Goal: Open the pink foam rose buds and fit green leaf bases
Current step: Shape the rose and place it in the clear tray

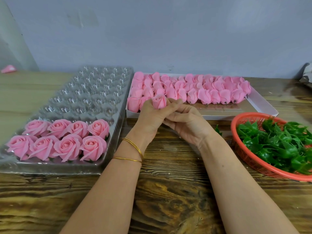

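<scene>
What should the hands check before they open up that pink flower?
1. Bud held firmly: the left hand grips the bud upright. Ok.
2. Helper hand ready: the right hand is right against the left one, its fingertips at the bud's base. Ok.
3. Petals spread: the bud is closed tight, unlike the open roses. Not ok.
4. Green leaves to hand: plenty lie in the basket by the right arm. Ok.
5. Room for the finished rose: the tray has many free cups. Ok.
6. Leaf already on this bud: its bottom is hidden by fingers. Cannot tell.
</scene>
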{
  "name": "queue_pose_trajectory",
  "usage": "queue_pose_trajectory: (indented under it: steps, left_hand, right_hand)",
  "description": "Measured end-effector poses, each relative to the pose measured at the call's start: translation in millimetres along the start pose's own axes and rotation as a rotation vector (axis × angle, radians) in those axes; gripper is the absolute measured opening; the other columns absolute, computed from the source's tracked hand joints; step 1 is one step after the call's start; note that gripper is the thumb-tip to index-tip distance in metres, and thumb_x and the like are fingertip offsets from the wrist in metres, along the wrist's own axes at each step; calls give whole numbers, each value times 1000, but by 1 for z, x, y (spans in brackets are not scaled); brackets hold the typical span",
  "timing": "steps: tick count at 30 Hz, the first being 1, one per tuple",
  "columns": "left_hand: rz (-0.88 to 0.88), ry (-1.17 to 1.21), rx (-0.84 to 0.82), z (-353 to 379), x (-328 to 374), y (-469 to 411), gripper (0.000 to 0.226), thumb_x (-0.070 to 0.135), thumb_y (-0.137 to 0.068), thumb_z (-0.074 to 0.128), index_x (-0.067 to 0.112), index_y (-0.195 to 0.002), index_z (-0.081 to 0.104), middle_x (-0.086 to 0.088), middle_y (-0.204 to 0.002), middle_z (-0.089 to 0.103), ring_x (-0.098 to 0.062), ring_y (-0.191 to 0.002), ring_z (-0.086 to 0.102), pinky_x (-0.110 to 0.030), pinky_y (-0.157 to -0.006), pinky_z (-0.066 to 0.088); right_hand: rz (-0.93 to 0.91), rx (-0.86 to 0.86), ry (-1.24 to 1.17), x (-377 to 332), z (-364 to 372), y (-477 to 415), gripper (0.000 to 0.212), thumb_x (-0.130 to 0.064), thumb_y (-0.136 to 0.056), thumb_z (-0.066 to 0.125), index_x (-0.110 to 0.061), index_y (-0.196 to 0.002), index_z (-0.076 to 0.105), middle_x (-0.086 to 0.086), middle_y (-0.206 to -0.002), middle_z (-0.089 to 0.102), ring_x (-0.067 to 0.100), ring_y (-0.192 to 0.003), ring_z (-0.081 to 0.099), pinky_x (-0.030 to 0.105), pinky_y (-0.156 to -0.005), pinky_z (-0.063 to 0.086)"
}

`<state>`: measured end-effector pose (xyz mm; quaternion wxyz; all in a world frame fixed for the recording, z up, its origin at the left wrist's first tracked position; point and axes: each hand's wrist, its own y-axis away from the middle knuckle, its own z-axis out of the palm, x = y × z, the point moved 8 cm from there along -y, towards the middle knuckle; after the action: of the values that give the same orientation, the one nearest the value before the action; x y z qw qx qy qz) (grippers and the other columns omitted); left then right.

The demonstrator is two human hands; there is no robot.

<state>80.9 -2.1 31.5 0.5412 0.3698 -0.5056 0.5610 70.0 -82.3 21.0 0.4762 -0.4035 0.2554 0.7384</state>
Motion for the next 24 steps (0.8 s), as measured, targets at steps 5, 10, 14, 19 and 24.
queue_pose_trajectory:
  steps: [5, 10, 14, 19, 24]
  left_hand:
    - [74, -119, 136, -7, 6, 0, 10, 20, -84, 74, 15, -76, 74, -6, -76, 73, -16, -78, 70, -33, -74, 58]
    - [188, -384, 257, -14, 12, -3, 33, 23, -86, 74, -7, -77, 63, -19, -71, 65, -19, -67, 59, -37, -64, 51]
    - [142, -490, 211, -8, 7, -2, 31, 30, -88, 71, 12, -65, 61, 2, -51, 59, -10, -48, 56, -26, -49, 45]
    - [156, -613, 164, -1, 7, -3, 21, 24, -88, 68, 11, -72, 66, 4, -62, 62, -10, -60, 57, -15, -50, 40]
    - [189, -803, 109, 8, 12, -2, 36, 12, -91, 55, 29, -60, 50, 15, -57, 50, 3, -56, 46, -8, -48, 36]
  right_hand:
    - [-83, 77, 116, -11, -6, -1, 34, 13, -76, 50, 0, -99, 72, 12, -112, 72, 22, -102, 69, 30, -83, 57]
    - [-297, 341, 271, -35, -24, 6, 11, -5, -74, 59, -11, -76, 68, 1, -78, 71, 13, -76, 67, 26, -73, 53]
    - [-406, 374, 329, -46, -19, 12, 16, -1, -87, 64, -14, -77, 65, 1, -78, 65, 5, -65, 58, 23, -72, 49]
    - [-391, 354, 454, -42, -5, 12, 13, -3, -95, 58, -9, -93, 70, 2, -88, 68, 12, -89, 62, 23, -79, 50]
    - [-413, 321, 511, -40, 8, 12, 16, -4, -95, 59, -13, -98, 72, -5, -88, 72, -2, -88, 66, 13, -81, 48]
